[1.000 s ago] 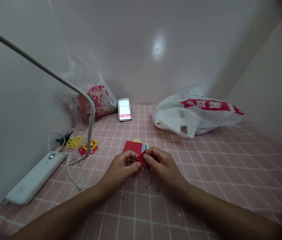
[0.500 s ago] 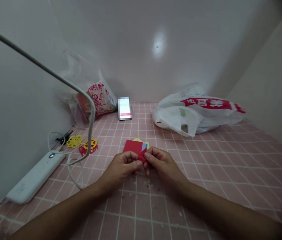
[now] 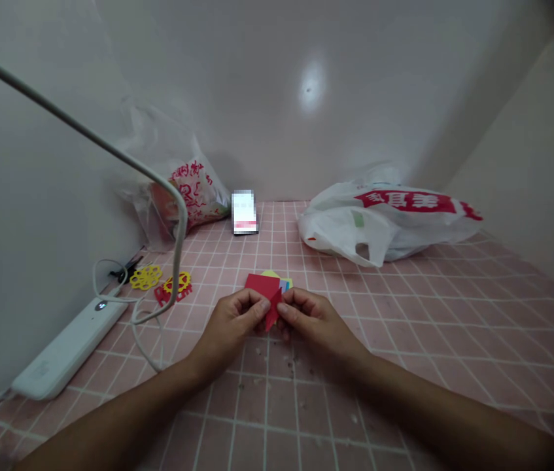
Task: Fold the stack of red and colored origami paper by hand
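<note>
Between my two hands is a small folded piece of red paper [image 3: 273,311], its narrow end pointing down. My left hand [image 3: 240,317] pinches its left side between thumb and fingers. On the right edge, the thumb and fingertips of my right hand [image 3: 309,315] are closed on the same paper. Just behind the hands lies a flat red paper square [image 3: 261,285], overlapping sheets of coloured paper [image 3: 284,284] in yellow, blue and purple. My fingers hide part of these sheets.
A white power strip [image 3: 73,347] with a cable lies left, near yellow paper cut-outs [image 3: 146,277] and a red cut-out [image 3: 163,296]. A phone [image 3: 244,212] leans at the back between two plastic bags [image 3: 198,196]. Paper scraps dot the pink tiled surface [image 3: 404,418]. A grey curved rod [image 3: 85,133] crosses the upper left.
The folded red paper has turned and now shows a larger face with its point downward. My left fingers have shifted slightly left and up along it.
</note>
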`<state>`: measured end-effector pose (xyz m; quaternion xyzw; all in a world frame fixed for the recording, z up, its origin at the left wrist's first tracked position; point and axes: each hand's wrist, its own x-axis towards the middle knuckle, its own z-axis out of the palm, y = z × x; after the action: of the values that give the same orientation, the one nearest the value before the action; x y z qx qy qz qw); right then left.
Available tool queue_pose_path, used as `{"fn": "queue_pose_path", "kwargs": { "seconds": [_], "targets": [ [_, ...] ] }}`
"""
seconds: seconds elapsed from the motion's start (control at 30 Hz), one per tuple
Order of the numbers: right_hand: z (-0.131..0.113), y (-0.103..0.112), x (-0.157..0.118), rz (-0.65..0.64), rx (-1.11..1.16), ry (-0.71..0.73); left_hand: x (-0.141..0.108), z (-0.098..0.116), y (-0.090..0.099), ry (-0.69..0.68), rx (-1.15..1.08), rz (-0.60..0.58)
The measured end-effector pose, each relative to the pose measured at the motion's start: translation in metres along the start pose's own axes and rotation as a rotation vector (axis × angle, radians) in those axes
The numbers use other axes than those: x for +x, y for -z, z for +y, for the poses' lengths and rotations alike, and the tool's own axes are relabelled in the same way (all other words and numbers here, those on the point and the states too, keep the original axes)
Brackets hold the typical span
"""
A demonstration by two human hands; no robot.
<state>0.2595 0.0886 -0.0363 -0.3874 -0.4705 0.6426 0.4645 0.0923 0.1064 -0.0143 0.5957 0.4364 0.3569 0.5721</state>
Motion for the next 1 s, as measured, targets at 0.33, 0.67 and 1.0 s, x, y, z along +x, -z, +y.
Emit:
{"fn": "queue_pose_path", "kwargs": {
  "seconds": [0.33, 0.67, 1.0],
  "targets": [
    [-0.0015, -0.0014, -0.0014, -0.035, -0.102, 0.073, 0.0017, -0.0036, -0.0032, 0.037, -0.045, 0.022],
    [-0.0011, -0.0005, -0.0038, -0.041, -0.181, 0.015, -0.0007, -0.0021, -0.0016, 0.014, 0.02, 0.008],
    [-0.0071, 0.0034, -0.0012, -0.032, -0.126, 0.034, 0.0012, -0.0031, -0.0013, 0.067, 0.005, -0.114]
  ]
}}
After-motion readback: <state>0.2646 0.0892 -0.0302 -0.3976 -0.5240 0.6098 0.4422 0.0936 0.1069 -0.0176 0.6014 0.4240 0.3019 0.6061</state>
